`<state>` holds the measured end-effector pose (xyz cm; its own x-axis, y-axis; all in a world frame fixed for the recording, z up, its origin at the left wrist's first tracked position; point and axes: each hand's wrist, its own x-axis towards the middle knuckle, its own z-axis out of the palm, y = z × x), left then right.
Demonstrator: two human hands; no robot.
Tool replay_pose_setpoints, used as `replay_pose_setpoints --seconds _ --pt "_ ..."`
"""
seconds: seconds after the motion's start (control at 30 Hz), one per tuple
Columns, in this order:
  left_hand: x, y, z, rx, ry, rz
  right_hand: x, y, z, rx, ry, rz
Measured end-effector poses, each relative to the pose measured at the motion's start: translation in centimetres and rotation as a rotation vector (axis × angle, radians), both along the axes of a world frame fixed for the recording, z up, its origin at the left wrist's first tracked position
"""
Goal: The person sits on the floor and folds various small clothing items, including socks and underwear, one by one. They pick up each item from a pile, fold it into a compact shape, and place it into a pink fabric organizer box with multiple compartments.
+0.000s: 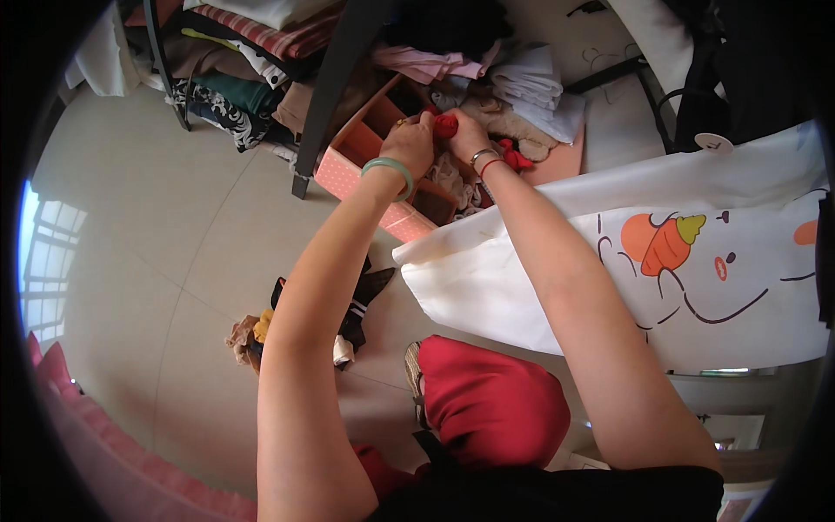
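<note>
Both my hands are together over a pink polka-dot storage box (370, 193) with compartments. My left hand (411, 148), below a green bangle, is closed at the left side of a small bundled red cloth (445, 127). From the other side my right hand (468, 137) grips the same cloth, its fingers partly hidden. Beige crumpled clothing (452, 180) fills compartments under my hands. To the right of my right wrist lies another red cloth piece (513, 155), against a beige garment (529, 132).
Folded clothes (248, 96) are stacked on a dark-framed rack (315, 130) at the upper left. White folded fabric (531, 83) lies behind the box. A white cloth with a cartoon print (557, 261) hangs at right. Socks and small garments (352, 322) lie on the tiled floor (200, 235).
</note>
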<state>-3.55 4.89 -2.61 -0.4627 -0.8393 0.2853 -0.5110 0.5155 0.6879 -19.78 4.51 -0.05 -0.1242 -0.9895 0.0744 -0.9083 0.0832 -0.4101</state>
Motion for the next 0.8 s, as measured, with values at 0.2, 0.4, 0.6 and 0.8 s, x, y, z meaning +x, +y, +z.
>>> replay_pose_setpoints --seconds 0.2,0.4,0.6,0.8 --pt "0.4 0.2 1.0 0.108 0.021 0.004 0.8 0.8 0.5 -0.148 -0.1 0.004" --pt "2.0 1.4 1.0 -0.059 -0.037 -0.066 4.1 1.8 3.3 -0.144 0.053 -0.144" --pt "0.7 2.2 0.5 -0.137 -0.251 -0.038 3.2 2.9 -1.4 -0.162 0.306 -0.179" --pt "-1.6 2.5 1.1 -0.152 -0.552 0.024 2.3 2.8 -2.4 -0.051 0.427 -0.246"
